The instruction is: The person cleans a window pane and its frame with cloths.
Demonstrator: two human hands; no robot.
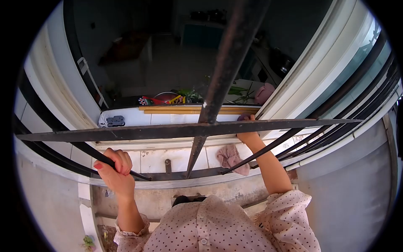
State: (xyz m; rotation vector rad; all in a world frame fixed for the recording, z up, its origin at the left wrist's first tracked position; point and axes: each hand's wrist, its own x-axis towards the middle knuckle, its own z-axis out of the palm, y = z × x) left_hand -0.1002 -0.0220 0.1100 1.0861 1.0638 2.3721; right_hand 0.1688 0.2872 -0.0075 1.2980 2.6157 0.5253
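Note:
My left hand is wrapped round a black metal window bar at the lower left, its thumb on the near side. Through the bars reaches my right arm, and my right hand is at the window track, by the inner edge of the white frame. A flat crossbar hides part of that hand. Under its fingers shows a small dark purplish bundle that looks like a cloth. Below, on the tiled outer sill, lies a crumpled pink cloth.
Bamboo-coloured sticks lie along the inner sill, beside a grey object at left. Behind them are a bowl with bright packets, green vegetables and a pink object. A thick upright bar crosses the middle.

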